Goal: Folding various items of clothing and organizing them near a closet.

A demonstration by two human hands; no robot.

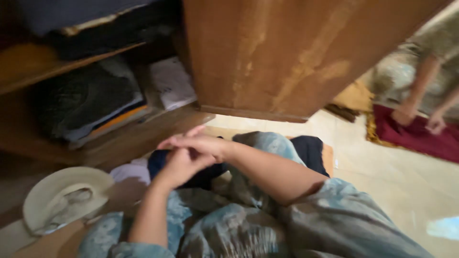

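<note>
A: What is the room showing?

B: A pale tiled floor point(382, 177) is spreading out to the right, and a big wooden wardrobe door point(287, 52) is hanging open over it. Left of the door, the wardrobe shelves point(138, 136) are carrying stacks of folded clothes point(86, 102), dark ones with an orange edge showing, plus a folded white piece point(172, 83) standing further back.

A: And the person wearing the camera?

B: They are sitting low on the floor, knees in mottled blue-grey trousers point(267, 224) filling the foreground. A dark navy garment point(210, 167) is lying across the lap and reaching onto the floor just in front of the lowest shelf, probably so it stays within easy reach of both.

A: What are the hands doing?

B: The left hand point(179, 167) and the right hand point(201, 143) are meeting right above the navy garment, the right lying over the left. The fingers are looking fairly flat rather than curled, but motion blur is hiding whether either grip is pinching cloth, so I cannot tell.

A: Anything smaller nearby?

B: A cream brimmed hat point(62, 200) is resting at lower left beside a white cloth point(129, 172). At far right, another person's hands point(420, 119) are pressing on a dark red cloth point(416, 136).
</note>
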